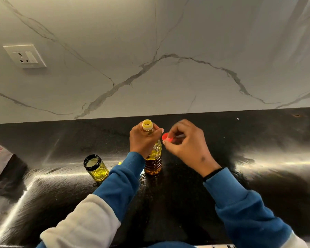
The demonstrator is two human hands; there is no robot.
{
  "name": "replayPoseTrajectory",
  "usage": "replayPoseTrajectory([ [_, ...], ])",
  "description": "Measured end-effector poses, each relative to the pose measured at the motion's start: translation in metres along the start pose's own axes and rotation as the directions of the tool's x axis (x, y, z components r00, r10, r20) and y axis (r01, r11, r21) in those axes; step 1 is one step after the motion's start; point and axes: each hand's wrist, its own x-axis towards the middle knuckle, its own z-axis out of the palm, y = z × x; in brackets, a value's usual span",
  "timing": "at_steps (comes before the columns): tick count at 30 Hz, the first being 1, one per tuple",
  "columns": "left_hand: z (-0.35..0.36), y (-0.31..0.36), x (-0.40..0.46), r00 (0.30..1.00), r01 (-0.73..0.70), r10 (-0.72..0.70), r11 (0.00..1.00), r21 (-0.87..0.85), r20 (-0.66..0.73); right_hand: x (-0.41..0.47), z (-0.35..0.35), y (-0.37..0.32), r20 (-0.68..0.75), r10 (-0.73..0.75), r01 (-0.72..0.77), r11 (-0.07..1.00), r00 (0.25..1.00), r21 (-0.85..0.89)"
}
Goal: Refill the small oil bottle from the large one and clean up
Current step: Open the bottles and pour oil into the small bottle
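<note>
Gripping large oil bottle (153,158) neck, left hand (143,140); right hand (186,144) pinching red cap (166,137) beside it, frame center; small jar (96,167) lower left on desk (258,158).

Standing on the counter (258,158), mid-way along: big oil bottle (153,161). Left of it, nearby: small jar (96,168). Far left edge: packet (0,163).
</note>
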Motion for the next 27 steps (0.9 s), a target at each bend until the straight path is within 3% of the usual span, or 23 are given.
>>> replayPoseTrajectory([
  [6, 0.002, 0.002, -0.003, 1.000, 0.011, -0.008, 0.996, 0.084, -0.029, -0.050, 0.021, 0.060, 0.001, 0.156, -0.155, 0.985, 0.988, -0.072],
  [12, 0.002, 0.005, -0.003, 0.999, 0.013, -0.008, 0.993, 0.121, -0.040, -0.100, 0.046, 0.107, 0.176, 0.374, -0.323, 0.909, 0.910, -0.262],
  [17, 0.001, 0.005, -0.003, 0.999, 0.019, -0.014, 0.992, 0.124, -0.040, -0.124, 0.056, 0.126, 0.236, 0.449, -0.338, 0.856, 0.862, -0.392],
  [24, 0.002, 0.004, -0.003, 0.999, 0.036, -0.031, 0.992, 0.121, -0.041, -0.131, 0.058, 0.126, 0.195, 0.456, -0.368, 0.856, 0.868, -0.363],
  [27, 0.001, 0.004, -0.003, 0.998, 0.049, -0.046, 0.994, 0.102, -0.035, -0.127, 0.057, 0.120, 0.073, 0.433, -0.396, 0.871, 0.898, -0.289],
])
